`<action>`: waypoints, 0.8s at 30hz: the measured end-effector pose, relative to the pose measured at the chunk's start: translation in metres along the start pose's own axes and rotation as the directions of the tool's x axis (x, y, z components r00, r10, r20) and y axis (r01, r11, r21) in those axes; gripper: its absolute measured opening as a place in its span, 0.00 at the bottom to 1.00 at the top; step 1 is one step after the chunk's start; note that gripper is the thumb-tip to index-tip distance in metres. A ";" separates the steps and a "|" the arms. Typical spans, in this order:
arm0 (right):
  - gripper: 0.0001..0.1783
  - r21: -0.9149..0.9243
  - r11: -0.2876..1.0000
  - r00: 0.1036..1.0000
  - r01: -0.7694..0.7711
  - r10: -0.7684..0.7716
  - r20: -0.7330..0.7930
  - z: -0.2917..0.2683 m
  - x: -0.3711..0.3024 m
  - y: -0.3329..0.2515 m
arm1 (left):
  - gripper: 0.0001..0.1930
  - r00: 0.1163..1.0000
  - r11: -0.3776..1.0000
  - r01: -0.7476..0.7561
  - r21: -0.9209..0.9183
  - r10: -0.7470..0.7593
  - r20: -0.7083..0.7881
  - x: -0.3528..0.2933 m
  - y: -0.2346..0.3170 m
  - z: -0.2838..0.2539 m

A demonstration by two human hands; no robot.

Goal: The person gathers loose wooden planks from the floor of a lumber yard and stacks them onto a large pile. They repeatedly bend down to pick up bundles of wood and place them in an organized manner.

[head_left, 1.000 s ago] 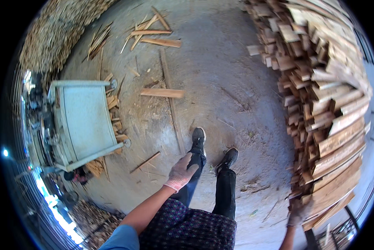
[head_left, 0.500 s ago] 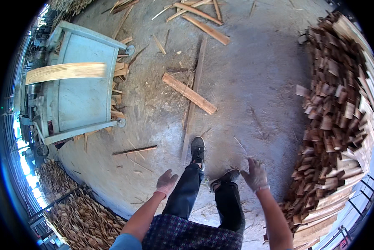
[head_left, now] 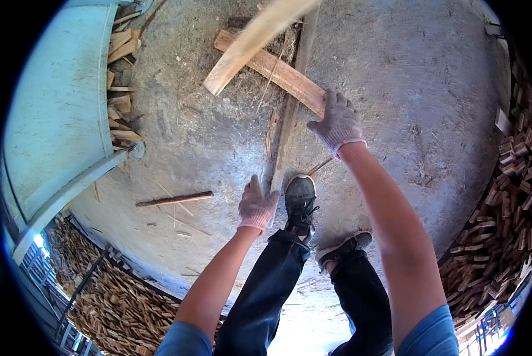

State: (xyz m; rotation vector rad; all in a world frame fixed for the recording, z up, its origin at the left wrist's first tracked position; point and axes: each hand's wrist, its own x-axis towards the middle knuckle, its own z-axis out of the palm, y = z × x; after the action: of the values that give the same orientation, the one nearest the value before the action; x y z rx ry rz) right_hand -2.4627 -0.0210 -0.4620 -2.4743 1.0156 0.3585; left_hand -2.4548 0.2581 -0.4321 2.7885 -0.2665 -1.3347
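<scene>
My right hand (head_left: 339, 123), in a pale knit glove, reaches to the near right end of a flat wooden board (head_left: 287, 77) on the floor. Its thumb and fingers are spread around that end; whether they touch it is hard to tell. Above that board a second, lighter board (head_left: 251, 44) slants across, smeared by motion. My left hand (head_left: 257, 205), gloved too, is held low beside my shoe with fingers apart and nothing in it.
A pale blue metal table (head_left: 61, 89) stands at the left, wood offcuts (head_left: 120, 104) beneath it. Stacked wood pieces rise at the right (head_left: 503, 213) and lower left (head_left: 112, 291). A dark stick (head_left: 174, 199) and a long thin strip (head_left: 290, 113) lie on the concrete floor.
My right hand has moved forward to the floor board's end, and my left hand also forward. The light board, formerly over the blue table, now appears above the floor board. The view has shifted.
</scene>
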 end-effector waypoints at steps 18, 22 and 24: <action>0.42 0.275 0.776 0.821 -0.567 0.507 0.262 0.043 -0.181 0.114 | 0.25 0.932 0.944 -0.278 0.181 0.310 -0.188 0.119 0.021 -0.001; 0.39 0.160 0.779 0.766 -0.606 0.518 0.381 0.039 -0.091 0.037 | 0.23 0.918 0.932 -0.278 0.232 0.329 -0.220 0.114 0.010 -0.010; 0.41 0.341 0.798 0.837 -0.497 0.337 0.431 0.049 -0.039 0.001 | 0.23 0.919 0.935 -0.256 0.245 0.314 -0.238 0.115 0.006 -0.008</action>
State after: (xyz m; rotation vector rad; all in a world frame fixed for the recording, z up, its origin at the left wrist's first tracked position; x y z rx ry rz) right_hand -2.4940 0.0263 -0.4896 -1.6830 1.3214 0.6085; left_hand -2.3789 0.2326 -0.5151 2.9037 -0.8090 -0.8903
